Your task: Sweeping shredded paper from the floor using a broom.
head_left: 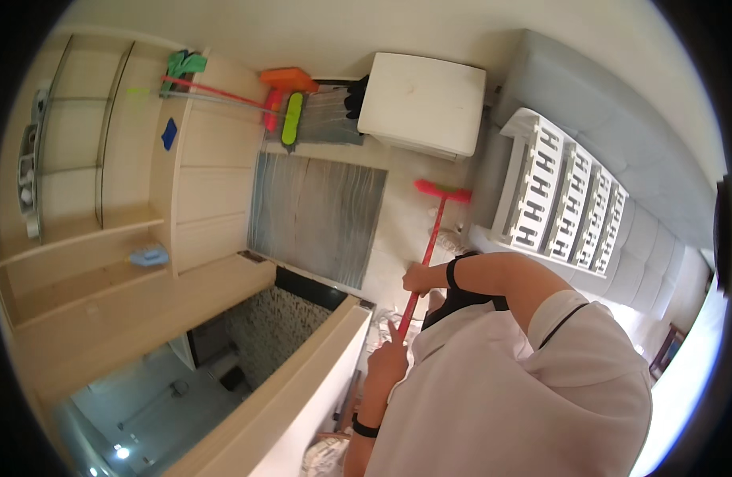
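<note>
A broom with a long red handle [435,229] slants across in front of my body. Its pink-red head [443,189] lies on the pale floor beside the grey sofa. Around the middle of the handle is my right hand [419,279], the farther of the two from my body. Close to my shirt, my left hand [389,358] grips the upper end of the handle, one finger stretched along it. A coiled pale cord [448,239] lies on the floor near the handle, partly hidden by my right arm.
A white cabinet [422,98] stands against the wall. White slotted plastic panels [539,191] rest on the grey sofa [497,155]. A grey mat [318,214] covers floor by the wooden shelving [214,137]. A green mop head [292,119] leans there; a doorway frame [318,364] is left.
</note>
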The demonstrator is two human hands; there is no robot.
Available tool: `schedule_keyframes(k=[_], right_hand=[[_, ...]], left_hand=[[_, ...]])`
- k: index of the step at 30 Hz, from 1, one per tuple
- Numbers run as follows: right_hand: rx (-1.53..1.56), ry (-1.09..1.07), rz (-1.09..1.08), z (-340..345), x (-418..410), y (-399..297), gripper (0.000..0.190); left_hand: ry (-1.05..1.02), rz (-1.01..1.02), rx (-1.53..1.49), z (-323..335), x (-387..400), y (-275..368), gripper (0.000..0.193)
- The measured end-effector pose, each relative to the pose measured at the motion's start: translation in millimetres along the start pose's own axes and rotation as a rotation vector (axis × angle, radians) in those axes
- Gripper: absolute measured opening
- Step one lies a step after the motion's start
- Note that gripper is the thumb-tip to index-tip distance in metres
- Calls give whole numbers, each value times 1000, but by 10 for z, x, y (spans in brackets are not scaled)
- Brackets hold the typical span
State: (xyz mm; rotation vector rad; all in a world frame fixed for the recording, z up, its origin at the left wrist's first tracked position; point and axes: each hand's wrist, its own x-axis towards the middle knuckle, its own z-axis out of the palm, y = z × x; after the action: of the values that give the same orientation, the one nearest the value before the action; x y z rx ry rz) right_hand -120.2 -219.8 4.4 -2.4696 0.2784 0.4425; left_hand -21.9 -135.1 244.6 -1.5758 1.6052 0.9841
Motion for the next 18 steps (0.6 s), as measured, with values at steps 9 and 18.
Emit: schedule_keyframes(k=[9,18], right_hand=[[-25,22,119,400,-55,311,21],[271,56,182,809,24,232,24]], left_hand=[[21,-116,-320,511,476,144,35],[-16,-123,-410,1200,666,-140,31]])
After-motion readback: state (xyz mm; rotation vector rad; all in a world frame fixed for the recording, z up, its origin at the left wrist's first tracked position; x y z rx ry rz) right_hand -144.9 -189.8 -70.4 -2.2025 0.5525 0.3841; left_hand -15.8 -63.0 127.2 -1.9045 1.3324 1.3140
